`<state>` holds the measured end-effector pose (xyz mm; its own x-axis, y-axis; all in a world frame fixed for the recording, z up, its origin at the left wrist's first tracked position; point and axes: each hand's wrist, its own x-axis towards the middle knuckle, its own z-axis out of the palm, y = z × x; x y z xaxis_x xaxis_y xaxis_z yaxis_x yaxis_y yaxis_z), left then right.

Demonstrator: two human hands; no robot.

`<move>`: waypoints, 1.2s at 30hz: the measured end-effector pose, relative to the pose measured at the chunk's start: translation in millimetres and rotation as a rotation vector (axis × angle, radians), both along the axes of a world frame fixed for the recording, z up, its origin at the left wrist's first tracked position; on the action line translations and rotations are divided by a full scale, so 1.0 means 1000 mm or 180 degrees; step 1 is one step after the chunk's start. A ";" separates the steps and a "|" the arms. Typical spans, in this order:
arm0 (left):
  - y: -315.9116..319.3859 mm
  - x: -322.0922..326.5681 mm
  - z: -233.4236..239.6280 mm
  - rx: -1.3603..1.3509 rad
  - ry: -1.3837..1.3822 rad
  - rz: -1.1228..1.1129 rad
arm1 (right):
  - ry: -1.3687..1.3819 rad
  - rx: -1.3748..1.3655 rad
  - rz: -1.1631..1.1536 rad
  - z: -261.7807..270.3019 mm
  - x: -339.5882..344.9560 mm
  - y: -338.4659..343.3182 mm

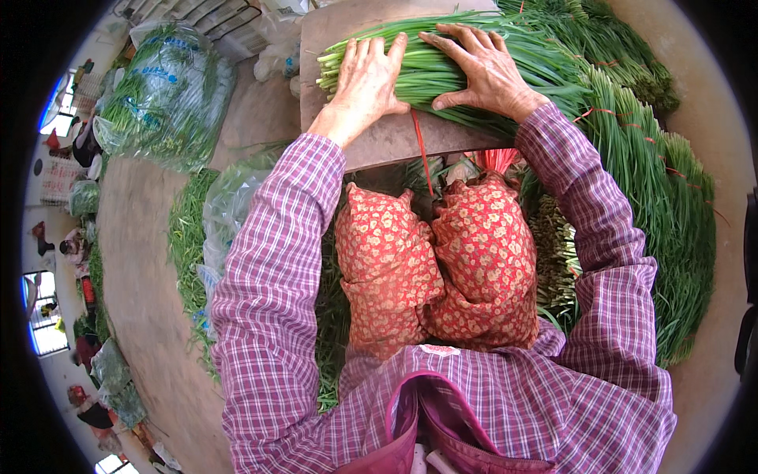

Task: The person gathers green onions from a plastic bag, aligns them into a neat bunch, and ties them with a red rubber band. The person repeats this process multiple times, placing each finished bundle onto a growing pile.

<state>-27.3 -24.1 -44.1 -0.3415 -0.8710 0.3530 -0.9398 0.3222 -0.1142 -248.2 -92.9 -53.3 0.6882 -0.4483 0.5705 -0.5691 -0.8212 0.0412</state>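
A loose sheaf of long green garlic chives [426, 71] lies across a wooden board [379, 139], its pale cut ends to the left. My left hand [370, 77] rests over the sheaf near those ends, fingers spread. Farther right, my right hand [479, 71] lies on the leaves, its fingers and thumb apart. Both palms touch the chives, and neither hand's fingers close round them. A thin red tie [421, 148] hangs from under the sheaf over the board's near edge, just below my left hand. Whether it runs beneath the chives is hidden.
Tied chive bundles [639, 160] are heaped along the right. Red strips [496, 159] hang below the board by my knees. Large plastic bags of greens [169, 95] stand at upper left, with loose leaves [189, 243] on the floor at left. Other people are at the far left.
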 end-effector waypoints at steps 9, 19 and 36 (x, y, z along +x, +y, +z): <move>-0.006 -0.007 0.005 0.0077 0.0127 0.0169 | 0.0271 -0.0366 0.1390 0.000 -0.013 0.079; -0.007 -0.008 0.008 0.0126 0.0140 0.0161 | 0.0136 0.0032 0.1400 -0.022 -0.013 0.073; -0.003 -0.006 0.012 0.0305 0.0153 0.0087 | -0.1402 0.1431 0.0822 -0.026 0.004 0.074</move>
